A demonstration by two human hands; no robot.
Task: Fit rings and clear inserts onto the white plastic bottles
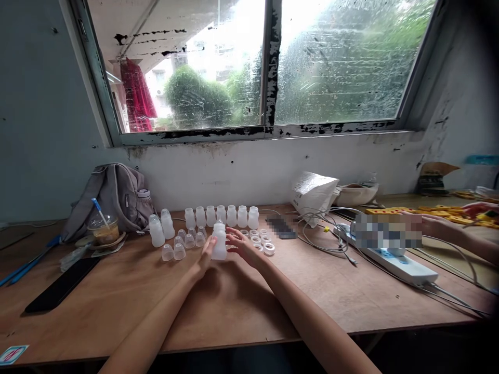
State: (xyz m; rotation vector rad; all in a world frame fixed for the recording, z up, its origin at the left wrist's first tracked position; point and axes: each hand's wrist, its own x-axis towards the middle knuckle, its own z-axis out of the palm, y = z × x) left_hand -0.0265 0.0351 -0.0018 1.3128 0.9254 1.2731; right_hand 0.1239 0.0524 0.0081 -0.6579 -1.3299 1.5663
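Observation:
A frosted white baby bottle [219, 243] with a teat on top stands upright between my hands. My left hand [203, 256] grips it from the left side. My right hand [244, 245] is at its right side, fingers apart and slightly curled; whether the fingertips touch it I cannot tell. Behind it runs a row of several open bottles [231, 216]. Clear domed caps [179, 251] stand to the left of my left hand, near two bottles with tops fitted [157, 231]. White collar rings [268, 249] lie beyond my right hand, which partly hides some of them.
A grey backpack [113, 202], an iced drink cup [104, 229] and a black flat case [62, 285] are on the left. On the right are tangled cables [323, 241], a power strip [405, 267], a white bag [314, 192] and another person's arm [448, 228] near yellow parts.

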